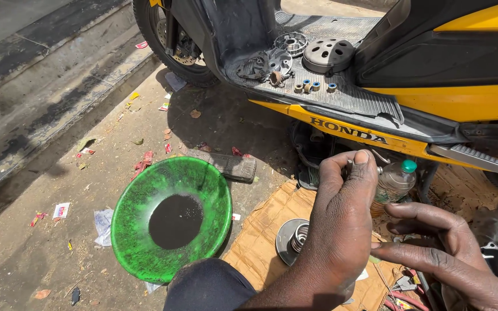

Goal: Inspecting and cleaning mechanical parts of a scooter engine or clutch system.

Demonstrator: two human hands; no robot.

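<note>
Nearest me, left hand (pixel 341 224) pinches a small metal part (pixel 351 165) up at eye level for a look, I reckon; right hand (pixel 439 253) hovers open, empty. Green basin (pixel 139 230) of dark oil sits left, clear of the cardboard (pixel 263 224).

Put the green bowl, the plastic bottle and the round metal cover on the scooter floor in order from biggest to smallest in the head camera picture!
1. Green bowl, by far the biggest.
2. and 3. Round metal cover and plastic bottle look about alike. The cover lies farther from the camera and the left hand hides part of the bottle, so I won't rank them.

Glossy green plastic basin (pixel 145 230); matt cardboard (pixel 272 224); ribbed rubber footboard (pixel 353 95).
</note>
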